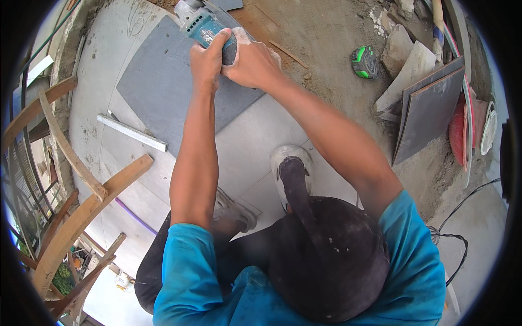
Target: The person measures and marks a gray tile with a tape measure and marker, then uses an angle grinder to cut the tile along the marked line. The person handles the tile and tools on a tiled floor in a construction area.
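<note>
At the top of the head view, my left hand [207, 62] and my right hand [251, 61] are closed together on a teal angle grinder [202, 28] with a silver head and a dark rear end. The grinder is over the upper edge of a dark grey square tile [157, 81] lying on pale floor tiles [250, 141]. A white straight bar [131, 132] lies along the tile's lower left side. My feet and dark-trousered legs are below, one knee raised.
Wooden frame pieces [92, 217] and railing stand on the left. At right are bare sandy ground, a green-and-black tape measure [364, 62], broken tile pieces [403, 76], leaning grey tiles [427, 119], a red basin [457, 136] and a black cable [462, 242]. A purple rod [133, 214] lies low left.
</note>
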`<action>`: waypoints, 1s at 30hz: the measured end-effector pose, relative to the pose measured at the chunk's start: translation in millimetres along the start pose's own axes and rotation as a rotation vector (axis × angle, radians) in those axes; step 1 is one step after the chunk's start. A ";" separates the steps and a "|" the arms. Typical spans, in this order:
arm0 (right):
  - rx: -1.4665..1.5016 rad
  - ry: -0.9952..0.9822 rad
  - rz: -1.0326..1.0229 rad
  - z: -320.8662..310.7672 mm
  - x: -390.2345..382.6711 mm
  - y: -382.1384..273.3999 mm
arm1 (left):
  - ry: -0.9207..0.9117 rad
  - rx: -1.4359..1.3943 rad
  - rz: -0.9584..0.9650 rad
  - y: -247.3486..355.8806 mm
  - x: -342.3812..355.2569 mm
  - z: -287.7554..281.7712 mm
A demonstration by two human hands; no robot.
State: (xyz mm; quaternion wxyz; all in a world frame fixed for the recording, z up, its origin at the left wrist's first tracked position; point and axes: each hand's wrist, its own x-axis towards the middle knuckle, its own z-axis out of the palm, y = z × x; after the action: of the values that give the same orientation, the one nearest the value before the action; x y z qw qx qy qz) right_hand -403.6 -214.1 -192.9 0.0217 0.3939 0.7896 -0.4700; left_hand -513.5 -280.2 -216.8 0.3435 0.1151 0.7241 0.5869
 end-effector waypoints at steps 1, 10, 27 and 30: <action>-0.020 -0.004 0.002 -0.2 2.5 0.1 | 0.003 0.035 -0.004 -0.9 3.8 -0.2; -0.077 0.039 0.029 10.2 25.0 4.0 | 0.040 0.273 -0.003 -4.9 28.3 5.4; -0.097 -0.004 0.097 5.9 30.3 -4.0 | -0.008 0.365 -0.039 -9.5 40.8 1.9; -0.074 -0.039 0.104 3.1 28.8 -7.6 | 0.000 0.374 -0.069 -10.0 42.1 0.9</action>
State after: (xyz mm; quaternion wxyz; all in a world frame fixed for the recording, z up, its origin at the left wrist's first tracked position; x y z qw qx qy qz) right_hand -429.4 -201.0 -200.8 0.0761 0.4240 0.7843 -0.4464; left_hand -541.6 -258.4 -241.4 0.3362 0.1521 0.8240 0.4300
